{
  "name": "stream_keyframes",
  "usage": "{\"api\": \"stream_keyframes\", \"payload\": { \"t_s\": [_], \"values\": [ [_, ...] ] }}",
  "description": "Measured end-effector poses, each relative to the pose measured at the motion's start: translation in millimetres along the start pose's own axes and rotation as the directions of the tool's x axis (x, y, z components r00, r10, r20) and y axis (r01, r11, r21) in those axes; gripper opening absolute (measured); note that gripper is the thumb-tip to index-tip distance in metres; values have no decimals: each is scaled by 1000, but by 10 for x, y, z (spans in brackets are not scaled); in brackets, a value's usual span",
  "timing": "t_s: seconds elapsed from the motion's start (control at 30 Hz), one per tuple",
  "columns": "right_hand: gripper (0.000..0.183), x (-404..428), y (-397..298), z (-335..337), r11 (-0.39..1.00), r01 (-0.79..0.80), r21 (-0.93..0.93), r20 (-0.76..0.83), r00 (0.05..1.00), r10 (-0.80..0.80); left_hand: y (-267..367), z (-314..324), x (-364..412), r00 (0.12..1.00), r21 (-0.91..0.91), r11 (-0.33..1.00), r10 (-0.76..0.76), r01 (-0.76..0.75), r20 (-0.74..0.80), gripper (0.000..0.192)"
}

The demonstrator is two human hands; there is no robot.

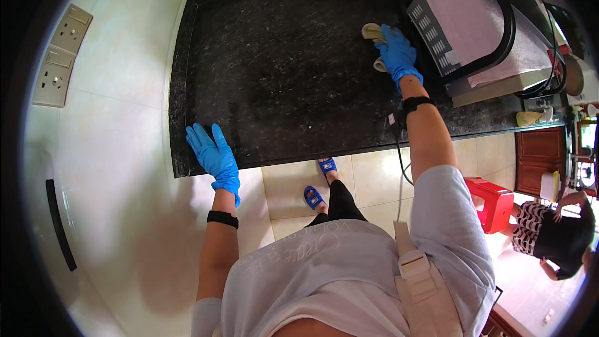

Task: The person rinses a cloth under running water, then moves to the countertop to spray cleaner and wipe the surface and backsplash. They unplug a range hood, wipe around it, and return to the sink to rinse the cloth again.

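Note:
Before me stretches a black speckled stone countertop (281, 65). My right hand (398, 54), in a blue disposable glove, presses a pale yellowish cloth (373, 32) onto the far right part of it. The cloth sticks out past the fingers, and the rest is hidden under the palm. At the front left corner, my left hand (213, 154) wears the same kind of glove. It rests flat on the stone with its fingers apart, and nothing is in it.
Right of my right hand stands a dark vented appliance (428, 32) draped with a pink cloth (468, 14). A black cable (399, 150) hangs over the front edge. Wall sockets (61, 56) are at left. A red stool (491, 203) and another person (557, 229) are at right.

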State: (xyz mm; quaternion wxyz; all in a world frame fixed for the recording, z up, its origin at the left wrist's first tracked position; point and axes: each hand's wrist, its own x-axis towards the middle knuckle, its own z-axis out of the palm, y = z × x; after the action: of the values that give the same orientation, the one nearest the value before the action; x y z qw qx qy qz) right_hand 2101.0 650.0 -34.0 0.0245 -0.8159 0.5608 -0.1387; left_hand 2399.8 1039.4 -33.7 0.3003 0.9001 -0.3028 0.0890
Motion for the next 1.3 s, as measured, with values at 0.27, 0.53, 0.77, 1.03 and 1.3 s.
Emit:
{"api": "stream_keyframes", "payload": {
  "t_s": [0.27, 0.53, 0.77, 1.03, 1.3],
  "values": [
    [65, -1027, -169, -165, 972, -177, -156, -4, 984, 179, -47, -9, -20, 1000, 14, 1000, 19, -19, -9, 68],
    [44, -1730, -942, -159, 934, 277, 227, -144, 958, -249, 36, 7, 7, 999, -43, 999, 27, -29, -37, 70],
    [60, -1852, -190, -779, 915, -342, 214, -140, 917, 375, -67, -11, -18, 995, -36, 997, 70, -72, -67, 66],
    [71, -1493, -2117, -177, 973, 182, -142, 231, 962, -146, -52, 24, 20, 995, -2, 998, 60, -60, -78, 62],
    [41, 542, -1739, 302, 624, 242, 743, -32, 944, -328, -69, 1, 24, 996, 21, 999, 45, -44, -71, 61]
  ]
}}
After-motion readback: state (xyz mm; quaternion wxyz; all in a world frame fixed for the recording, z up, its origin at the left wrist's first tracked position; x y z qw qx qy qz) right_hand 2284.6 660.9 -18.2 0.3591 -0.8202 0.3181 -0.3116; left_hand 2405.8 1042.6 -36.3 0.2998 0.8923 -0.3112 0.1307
